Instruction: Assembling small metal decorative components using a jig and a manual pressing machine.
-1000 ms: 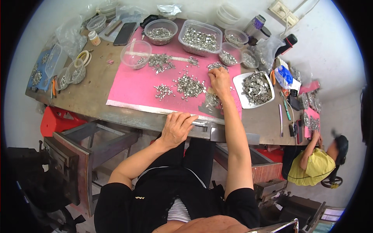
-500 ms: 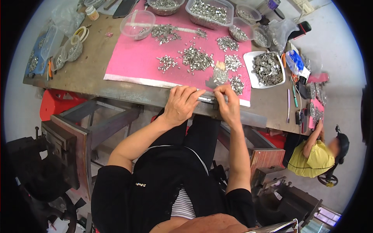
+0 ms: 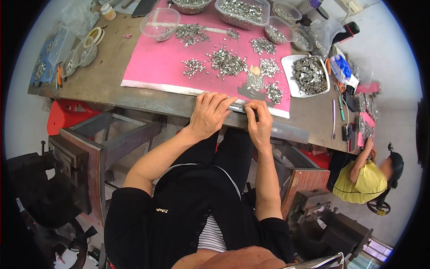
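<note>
My left hand [image 3: 208, 114] is closed at the near edge of the bench, its thumb and index finger pinched at one end of a narrow, shiny metal strip [image 3: 238, 106]. Close by on the right, my right hand [image 3: 259, 120] has its thumb and fingertips pressed together at the strip's other end. The fingers cover both ends, and whether smaller parts are between them is hidden. Just beyond, on the pink mat [image 3: 154, 67], lies a dark grey flat piece [image 3: 251, 93] with a group of slim silver pieces [image 3: 254, 81] at its far side.
Heaps of small silver metal parts [image 3: 227, 62] cover the mat. A white dish [image 3: 287, 71] of round metal parts stands at its right. Clear tubs [image 3: 245, 25] line the back. A person in a yellow shirt [image 3: 358, 184] works at the far right. Bench vises [image 3: 67, 166] flank me.
My right hand has shifted slightly left, nearer my left hand, and less of the strip shows between them. The left hand keeps its pinch.
</note>
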The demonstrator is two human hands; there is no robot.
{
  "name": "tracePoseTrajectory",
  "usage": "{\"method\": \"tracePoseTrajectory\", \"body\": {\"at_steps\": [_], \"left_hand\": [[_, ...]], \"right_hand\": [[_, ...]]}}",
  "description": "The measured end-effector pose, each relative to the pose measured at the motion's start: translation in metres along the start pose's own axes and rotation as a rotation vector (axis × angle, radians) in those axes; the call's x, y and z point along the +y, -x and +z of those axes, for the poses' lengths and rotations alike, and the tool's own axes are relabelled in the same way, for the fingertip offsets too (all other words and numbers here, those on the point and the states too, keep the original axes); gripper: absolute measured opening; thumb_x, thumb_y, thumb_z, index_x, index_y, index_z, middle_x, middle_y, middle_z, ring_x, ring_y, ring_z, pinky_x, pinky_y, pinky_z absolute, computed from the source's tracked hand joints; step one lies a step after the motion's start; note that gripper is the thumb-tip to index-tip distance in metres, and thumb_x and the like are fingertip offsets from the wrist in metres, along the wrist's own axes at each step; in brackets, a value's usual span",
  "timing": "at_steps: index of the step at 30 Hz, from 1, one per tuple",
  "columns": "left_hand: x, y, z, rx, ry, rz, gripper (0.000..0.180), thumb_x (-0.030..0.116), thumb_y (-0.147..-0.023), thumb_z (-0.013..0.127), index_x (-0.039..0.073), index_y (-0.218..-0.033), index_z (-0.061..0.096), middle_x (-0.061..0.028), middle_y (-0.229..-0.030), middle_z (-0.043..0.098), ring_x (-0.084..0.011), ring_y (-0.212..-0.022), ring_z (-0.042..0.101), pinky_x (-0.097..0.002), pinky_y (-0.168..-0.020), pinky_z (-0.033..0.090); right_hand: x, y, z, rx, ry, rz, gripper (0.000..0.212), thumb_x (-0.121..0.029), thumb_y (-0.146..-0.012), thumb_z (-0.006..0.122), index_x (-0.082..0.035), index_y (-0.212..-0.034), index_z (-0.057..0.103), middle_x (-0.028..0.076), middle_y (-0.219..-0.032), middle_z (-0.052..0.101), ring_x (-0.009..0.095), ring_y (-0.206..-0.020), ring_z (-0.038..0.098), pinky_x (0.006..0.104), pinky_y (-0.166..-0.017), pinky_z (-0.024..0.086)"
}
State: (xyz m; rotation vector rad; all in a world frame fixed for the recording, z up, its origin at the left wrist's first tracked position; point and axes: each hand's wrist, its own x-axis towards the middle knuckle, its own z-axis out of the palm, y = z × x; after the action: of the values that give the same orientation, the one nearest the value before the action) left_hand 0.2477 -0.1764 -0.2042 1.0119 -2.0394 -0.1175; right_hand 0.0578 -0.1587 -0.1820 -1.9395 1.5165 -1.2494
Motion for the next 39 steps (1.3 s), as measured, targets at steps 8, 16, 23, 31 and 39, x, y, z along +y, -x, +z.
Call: {"method": "tracePoseTrajectory", "body": {"at_steps": [8, 16, 23, 31, 39], "left_hand": [[0.002, 0.000, -0.001, -0.004, 0.002, 0.004, 0.051, 0.011, -0.079, 0.074, 0.008, -0.128, 0.062, -0.0072, -0.111, 0.058, -0.0267, -0.106, 0.054, -0.0443, -0.095, 0.039], [0.004, -0.009, -0.014, -0.058, 0.103, -0.070, 0.044, 0.012, -0.082, 0.072, 0.007, -0.124, 0.062, -0.0075, -0.107, 0.058, -0.0265, -0.103, 0.055, -0.0463, -0.097, 0.037], [-0.055, -0.080, -0.022, -0.070, 0.047, 0.040, 0.020, 0.018, -0.088, 0.069, 0.011, -0.106, 0.067, -0.0046, -0.097, 0.064, -0.0247, -0.098, 0.059, -0.0495, -0.100, 0.033], [-0.146, -0.146, 0.040, -0.048, -0.295, -0.140, 0.013, 0.024, -0.088, 0.070, 0.011, -0.091, 0.070, -0.0063, -0.094, 0.065, -0.0266, -0.100, 0.058, -0.0524, -0.100, 0.033], [-0.152, -0.148, 0.052, -0.028, -0.275, -0.109, 0.013, 0.022, -0.085, 0.073, 0.011, -0.089, 0.070, -0.0056, -0.093, 0.063, -0.0266, -0.099, 0.058, -0.0541, -0.100, 0.034]], "right_hand": [[-0.003, 0.006, 0.004, 0.112, 0.334, -0.329, 0.015, 0.000, -0.081, 0.074, -0.003, -0.094, 0.066, 0.010, -0.096, 0.067, 0.027, -0.089, 0.064, 0.0380, -0.081, 0.046], [0.009, -0.026, -0.020, -0.031, 0.142, -0.199, 0.005, -0.006, -0.088, 0.071, -0.004, -0.092, 0.070, 0.007, -0.090, 0.071, 0.024, -0.084, 0.065, 0.0366, -0.085, 0.044], [0.039, -0.148, 0.002, -0.045, 0.245, -0.172, 0.009, -0.008, -0.090, 0.068, -0.004, -0.096, 0.073, 0.014, -0.087, 0.067, 0.032, -0.082, 0.065, 0.0411, -0.075, 0.047], [0.080, -0.209, 0.072, -0.025, 0.639, -0.140, 0.016, -0.019, -0.087, 0.069, -0.006, -0.095, 0.075, 0.014, -0.092, 0.067, 0.033, -0.092, 0.065, 0.0450, -0.083, 0.047], [0.079, -0.208, 0.070, -0.041, 0.586, -0.132, 0.013, -0.017, -0.085, 0.069, -0.005, -0.088, 0.071, 0.014, -0.091, 0.068, 0.034, -0.091, 0.064, 0.0468, -0.085, 0.044]]}}
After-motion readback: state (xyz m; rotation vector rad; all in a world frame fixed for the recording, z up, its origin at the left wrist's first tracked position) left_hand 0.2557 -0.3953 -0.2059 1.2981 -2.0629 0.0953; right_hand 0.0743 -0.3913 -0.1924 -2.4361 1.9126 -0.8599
